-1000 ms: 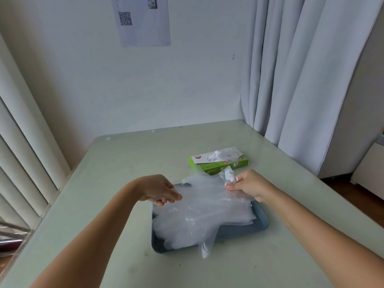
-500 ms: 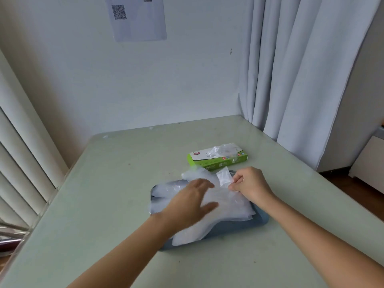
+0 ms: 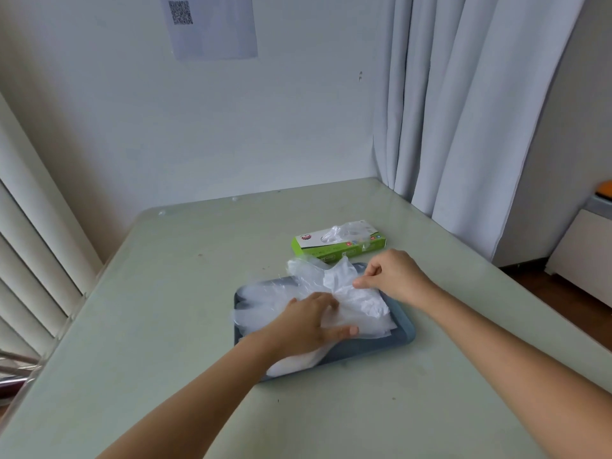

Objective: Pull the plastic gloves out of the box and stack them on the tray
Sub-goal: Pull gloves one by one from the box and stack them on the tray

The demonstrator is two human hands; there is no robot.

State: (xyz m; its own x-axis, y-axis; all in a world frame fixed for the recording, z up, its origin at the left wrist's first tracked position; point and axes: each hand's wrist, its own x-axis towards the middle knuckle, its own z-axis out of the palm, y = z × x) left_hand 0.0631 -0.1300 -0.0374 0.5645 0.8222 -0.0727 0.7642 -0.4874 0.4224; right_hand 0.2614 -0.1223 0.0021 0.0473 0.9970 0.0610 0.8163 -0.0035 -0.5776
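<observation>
Plastic gloves, thin translucent white sheets (image 3: 361, 306): a loose, crumpled pile on the tray. It covers most of the tray floor and laps over the far rim toward the box. It also covers the near-left rim.
Tray, shallow blue-grey rectangle with rounded corners (image 3: 399, 339): flat on the counter in front of you. Only the right side and the near-right corner show bare.
Left grip (image 3: 308, 323): released. Your palm faces down with the fingers straight and the thumb stretched right. It lies flat on the left half of the pile and presses it onto the tray.
Right grip (image 3: 394, 276): clenched on plastic. You pinch the crinkled edge of the top sheet between thumb and forefinger at the far-right part of the pile, with the other fingers curled in. The pinched edge stands slightly raised above the rest.
Box, low green-and-white cardboard carton (image 3: 337, 251): on the counter just beyond the tray, apart from both grips. One more clear glove (image 3: 341, 233) pokes up out of its top slot.
Counter, pale green glass-topped surface (image 3: 165, 326): carries the tray and the box and runs to the far wall.
Surroundings: a white sheet of paper with a QR code (image 3: 212, 24) is on the wall. Pale grey curtains (image 3: 463, 111) hang at the right and cream vertical blinds (image 3: 26, 260) at the left.
</observation>
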